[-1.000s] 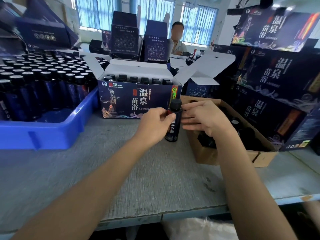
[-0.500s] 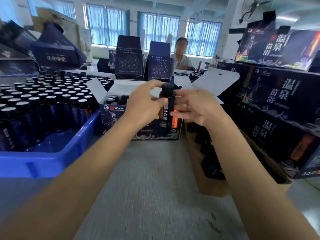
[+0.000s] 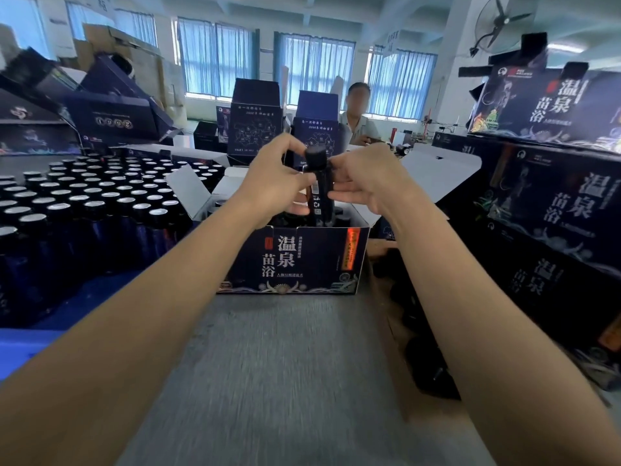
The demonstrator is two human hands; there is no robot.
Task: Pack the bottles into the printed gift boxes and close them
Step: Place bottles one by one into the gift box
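Gripping one slim dark bottle with a black cap (image 3: 321, 193) from either side, the two hands hold it upright over the open top of a navy printed cardboard gift box (image 3: 295, 264). The left hand (image 3: 279, 178) has its fingers curled round the upper part of the bottle just under the cap, and the right hand (image 3: 366, 183) pinches the opposite side with thumb and fingertips. The bottle's lower end dips behind the box's front wall near its right end; whether it touches the bottom cannot be told. The box's white-lined flaps stand spread outward, and it sits on a grey worktable (image 3: 279, 371). Left of it, a blue plastic crate (image 3: 30, 344) holds many rows of dark capped bottles (image 3: 100, 203) standing upright. Closed gift boxes of the same print (image 3: 551, 203) are stacked on the right, with a brown cardboard carton (image 3: 381, 245) just beside the open box. Across the table sits another person (image 3: 358, 119).
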